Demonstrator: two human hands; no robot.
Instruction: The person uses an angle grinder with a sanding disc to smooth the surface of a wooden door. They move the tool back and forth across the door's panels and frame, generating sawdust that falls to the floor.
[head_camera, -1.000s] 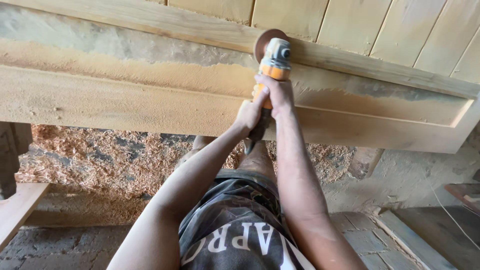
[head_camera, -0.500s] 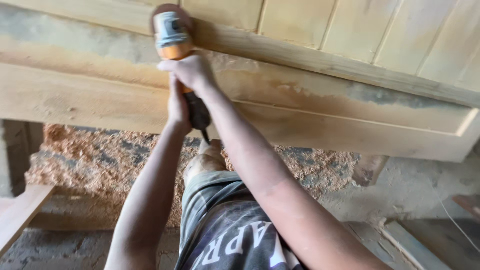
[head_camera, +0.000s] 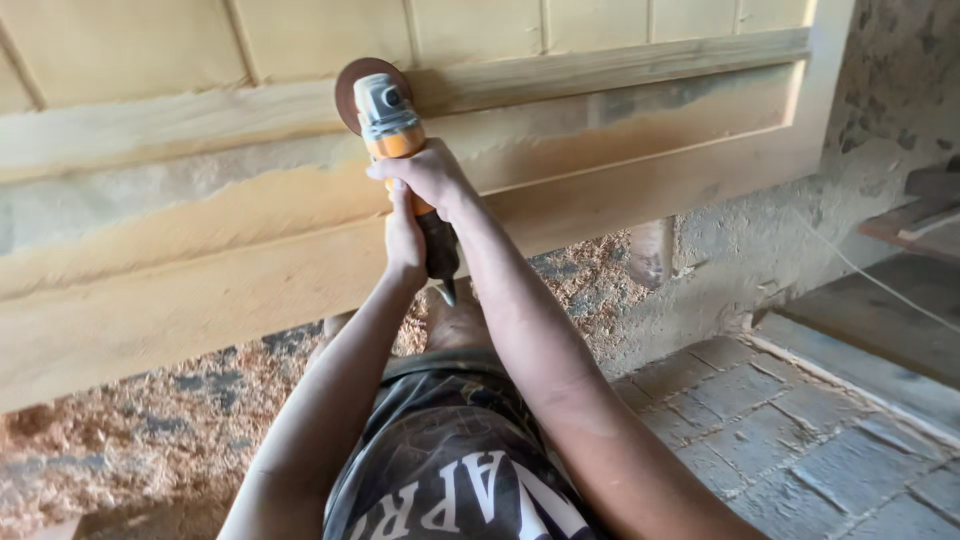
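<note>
An orange and grey angle grinder (head_camera: 388, 118) with a brown sanding disc presses against a large pale wooden door panel (head_camera: 200, 230) lying in front of me. My right hand (head_camera: 428, 175) grips the grinder's orange body from above. My left hand (head_camera: 405, 240) holds the black rear handle just below it. The disc sits on a raised rail near the panel's upper mouldings.
Wood shavings (head_camera: 150, 430) cover the ground under the panel. A rough stone wall (head_camera: 880, 110) stands at the right. Grey paving bricks (head_camera: 800, 440) lie at the lower right, and a thin white cord (head_camera: 870, 280) crosses them. My knees and dark shorts fill the bottom centre.
The grinder slid left along the rail, then the view swung left so the panel's right end and the stone wall now show. Both hands kept their grip.
</note>
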